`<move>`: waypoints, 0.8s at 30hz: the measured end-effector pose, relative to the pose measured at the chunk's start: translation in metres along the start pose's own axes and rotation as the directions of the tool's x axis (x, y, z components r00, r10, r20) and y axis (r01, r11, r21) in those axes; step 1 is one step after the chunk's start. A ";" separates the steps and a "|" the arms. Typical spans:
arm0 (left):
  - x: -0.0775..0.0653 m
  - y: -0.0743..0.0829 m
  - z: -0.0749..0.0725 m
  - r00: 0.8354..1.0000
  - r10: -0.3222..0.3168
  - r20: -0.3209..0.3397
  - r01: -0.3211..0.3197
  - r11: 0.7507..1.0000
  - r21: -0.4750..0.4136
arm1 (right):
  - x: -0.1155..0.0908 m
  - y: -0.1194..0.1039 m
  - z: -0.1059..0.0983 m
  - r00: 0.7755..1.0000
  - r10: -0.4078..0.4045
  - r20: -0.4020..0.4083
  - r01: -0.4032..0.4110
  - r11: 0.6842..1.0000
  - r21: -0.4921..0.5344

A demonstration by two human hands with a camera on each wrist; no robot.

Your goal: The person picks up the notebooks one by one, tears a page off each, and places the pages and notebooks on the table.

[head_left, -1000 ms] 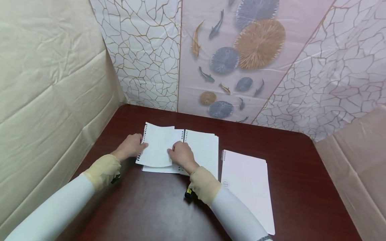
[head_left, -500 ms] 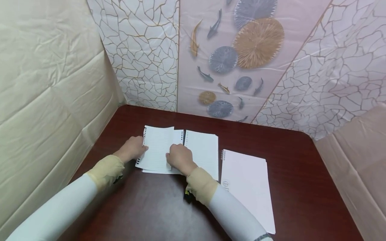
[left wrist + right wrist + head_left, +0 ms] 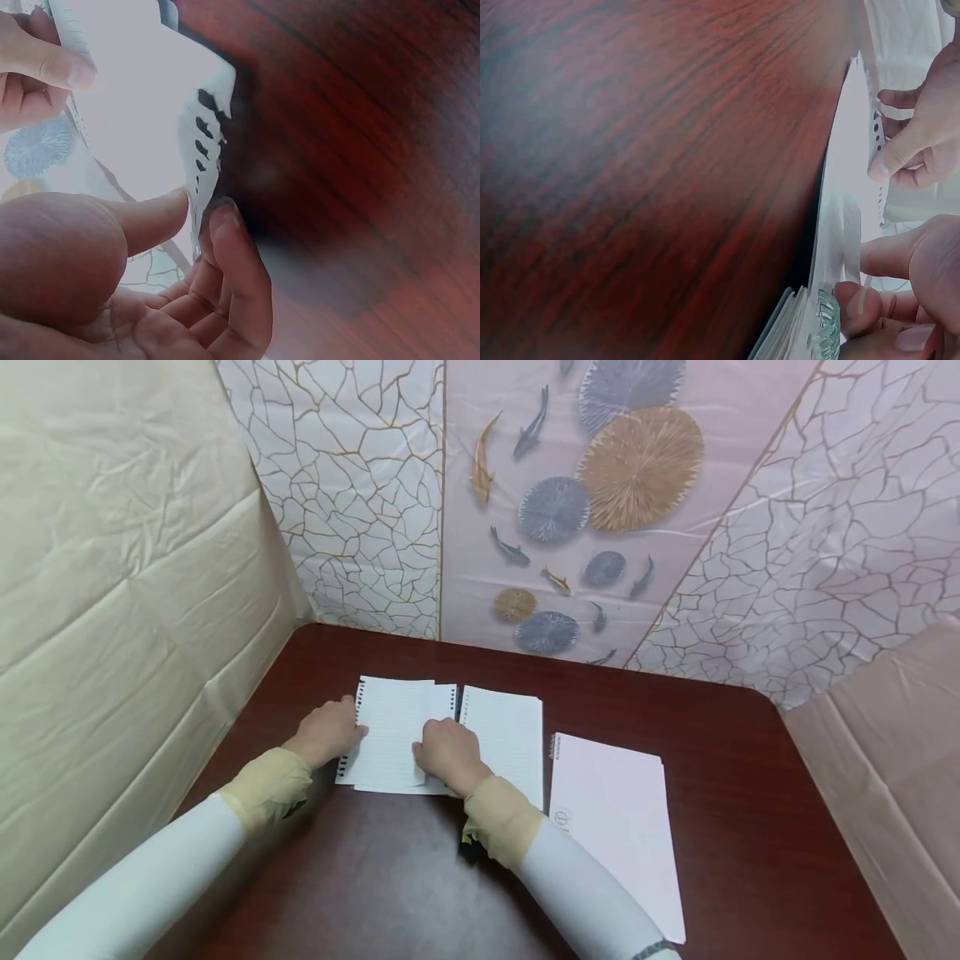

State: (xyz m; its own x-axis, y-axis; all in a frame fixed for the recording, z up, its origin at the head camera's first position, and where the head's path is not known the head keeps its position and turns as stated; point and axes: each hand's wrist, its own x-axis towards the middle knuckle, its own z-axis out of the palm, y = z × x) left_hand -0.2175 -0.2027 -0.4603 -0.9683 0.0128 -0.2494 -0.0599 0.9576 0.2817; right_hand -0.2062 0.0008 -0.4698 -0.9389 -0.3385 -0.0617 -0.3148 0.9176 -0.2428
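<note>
A loose lined sheet [image 3: 390, 731] with torn holes along its left edge is stretched between both hands, over the left side of an open spiral notebook [image 3: 506, 735]. My left hand [image 3: 327, 732] pinches the holed edge between thumb and fingers; in the left wrist view that torn edge [image 3: 206, 135] bends at a corner. On the opposite edge, my right hand [image 3: 452, 752] pinches the paper, thumb above and fingertips below. The right wrist view has these fingers close beside the notebook's clear coil [image 3: 825, 326]. Part of the coil is hidden by the right hand in the head view.
To the right lies a larger white spiral pad [image 3: 615, 827], with a small mark on its left side and the right forearm over its lower part. The dark red wooden table [image 3: 360, 877] is bordered by draped beige and patterned cloth walls [image 3: 360, 510].
The sheet has come down and now lies flatter over the notebook's left page. Both hands keep their pinch on it, with the right hand shifted slightly to the left and down.
</note>
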 end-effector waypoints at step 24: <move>-0.001 0.000 0.006 0.973 0.117 -0.198 -0.101 0.991 0.087 | -0.001 0.005 0.010 0.986 -0.047 -0.160 0.036 0.997 -0.069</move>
State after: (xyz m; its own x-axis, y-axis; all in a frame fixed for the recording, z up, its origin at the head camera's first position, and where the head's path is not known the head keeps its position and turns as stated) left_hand -0.2146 -0.2005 -0.4657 -0.9974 0.0672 -0.0265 0.0596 0.9728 0.2237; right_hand -0.2049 0.0034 -0.4810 -0.9334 -0.3431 0.1054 -0.3571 0.9171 -0.1773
